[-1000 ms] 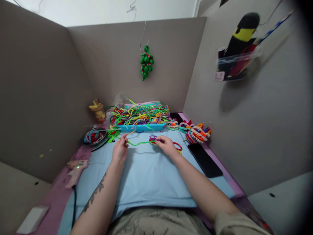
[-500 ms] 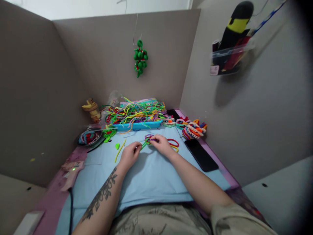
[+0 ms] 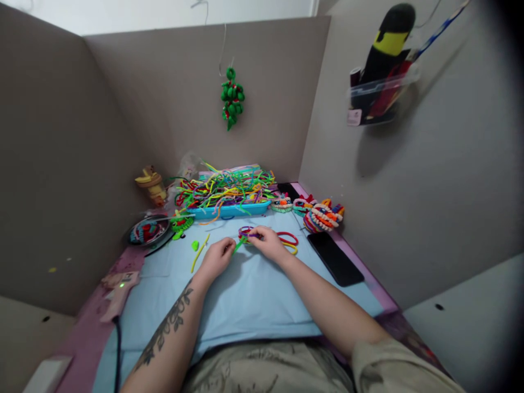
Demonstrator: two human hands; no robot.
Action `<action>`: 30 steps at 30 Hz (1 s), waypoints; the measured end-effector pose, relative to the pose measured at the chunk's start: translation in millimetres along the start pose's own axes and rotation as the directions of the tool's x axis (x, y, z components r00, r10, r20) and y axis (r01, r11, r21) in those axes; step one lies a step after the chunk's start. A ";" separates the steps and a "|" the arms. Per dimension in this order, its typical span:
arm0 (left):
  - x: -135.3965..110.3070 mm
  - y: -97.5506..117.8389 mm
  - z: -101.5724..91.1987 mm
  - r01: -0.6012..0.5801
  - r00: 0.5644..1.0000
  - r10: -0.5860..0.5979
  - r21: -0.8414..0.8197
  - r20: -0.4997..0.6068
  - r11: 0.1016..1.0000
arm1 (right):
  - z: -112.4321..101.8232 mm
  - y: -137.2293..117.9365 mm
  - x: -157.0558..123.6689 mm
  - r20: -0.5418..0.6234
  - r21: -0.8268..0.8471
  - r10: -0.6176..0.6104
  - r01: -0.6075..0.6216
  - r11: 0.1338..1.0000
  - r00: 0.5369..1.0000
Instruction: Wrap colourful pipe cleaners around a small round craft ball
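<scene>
Between my hands is a small looped piece of pipe cleaners, with a green pipe cleaner at its near left and a purple pipe cleaner curving behind. My left hand pinches the green end. Fingers of my right hand are closed on the purple part, hiding some of it. Just right of that hand lie a red pipe cleaner loop and a yellow pipe cleaner loop. Left of my hands rest a yellow pipe cleaner and a small bright green piece.
A blue tray heaped with pipe cleaners stands at the back. Finished colourful figures and a black phone lie at right. A pink glue gun and a round dish sit left. Grey panels surround the table.
The whole view has shifted slightly. Both hands keep their pinch on the pipe cleaners, and the green strands between them look shorter and closer together.
</scene>
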State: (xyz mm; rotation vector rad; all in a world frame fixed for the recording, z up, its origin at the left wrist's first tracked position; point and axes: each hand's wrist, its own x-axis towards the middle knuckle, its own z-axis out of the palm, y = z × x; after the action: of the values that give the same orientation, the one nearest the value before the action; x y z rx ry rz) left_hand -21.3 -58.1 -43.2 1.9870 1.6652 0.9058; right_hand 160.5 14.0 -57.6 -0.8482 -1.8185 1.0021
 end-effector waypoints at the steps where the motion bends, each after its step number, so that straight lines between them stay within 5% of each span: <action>1: 0.6 0.7 -0.4 -0.005 1.000 0.005 -0.007 0.009 1.000 | 0.5 -1.1 -0.6 0.014 0.040 0.011 -0.011 0.999 1.000; 4: 1.9 2.1 -2.3 -0.020 0.999 0.020 -0.006 0.036 1.000 | 0.9 -4.6 -2.2 0.084 0.133 0.032 -0.043 0.990 0.996; 8: 2.6 0.8 -3.4 -0.026 0.998 0.026 0.003 0.057 1.000 | 0.0 -7.1 -2.8 0.112 0.058 0.028 -0.034 0.998 0.993; 15: 1.5 6.2 1.0 -0.132 0.957 0.157 0.112 -0.245 0.985 | 2.1 -6.7 -4.2 0.074 -0.093 -0.031 0.038 0.995 0.997; 19: 3.5 10.5 3.9 -0.215 0.960 0.240 0.166 -0.146 0.962 | 3.8 -8.7 -6.2 0.142 -0.173 -0.167 0.191 0.966 0.976; 30: 7.5 10.1 17.1 0.052 0.994 -0.083 -0.343 -0.076 0.938 | 4.2 -10.0 -5.9 0.006 -0.256 -0.309 0.300 0.919 0.951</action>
State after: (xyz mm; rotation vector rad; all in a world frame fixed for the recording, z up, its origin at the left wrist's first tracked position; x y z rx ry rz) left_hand -1.6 -51.2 -47.0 1.6690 1.4906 1.1834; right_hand 157.6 3.4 -52.1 -0.6969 -2.0015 0.5602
